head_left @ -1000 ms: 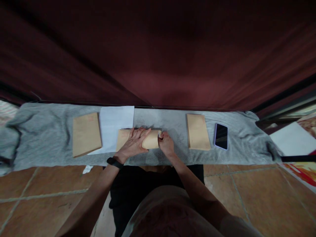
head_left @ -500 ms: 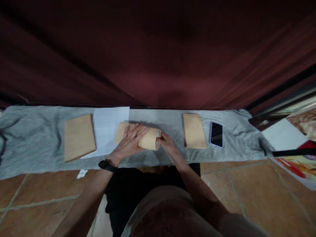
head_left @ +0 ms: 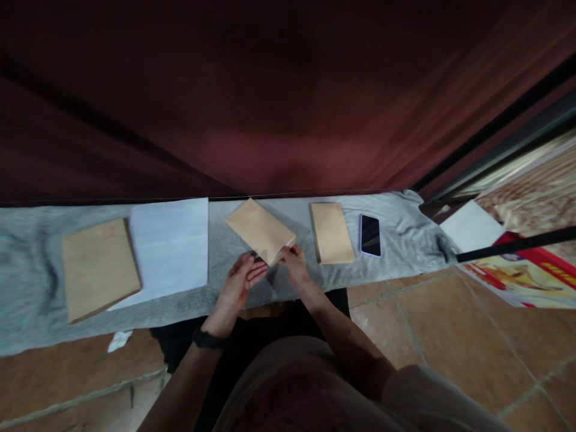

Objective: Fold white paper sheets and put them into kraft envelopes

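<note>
A tan paper envelope (head_left: pixel 258 228) is held at an angle over the grey cloth, a bit of white showing at its near right end. My right hand (head_left: pixel 294 264) pinches that end between thumb and fingers. My left hand (head_left: pixel 238 282) is just left of the envelope's near corner, palm turned inward, fingers stretched out and holding nothing; whether the fingertips touch the corner I cannot tell. White paper sheets (head_left: pixel 171 240) lie to the left, partly beneath a larger stack of brown envelopes (head_left: pixel 99 267). A smaller stack of tan envelopes (head_left: pixel 333 234) lies right of my right hand.
A phone (head_left: pixel 370 235) lies screen up beyond the small stack. Grey cloth (head_left: pixel 400 222) covers the long narrow surface, backed by a dark red curtain (head_left: pixel 270 138). At the far right are a white sheet (head_left: pixel 472 227) and a colourful printed box (head_left: pixel 522 276). Tiled floor shows below.
My left hand has come off the envelope and turned palm inward. The envelope has been tilted, its far left end swinging up, with my right hand still on it. The view has shifted right.
</note>
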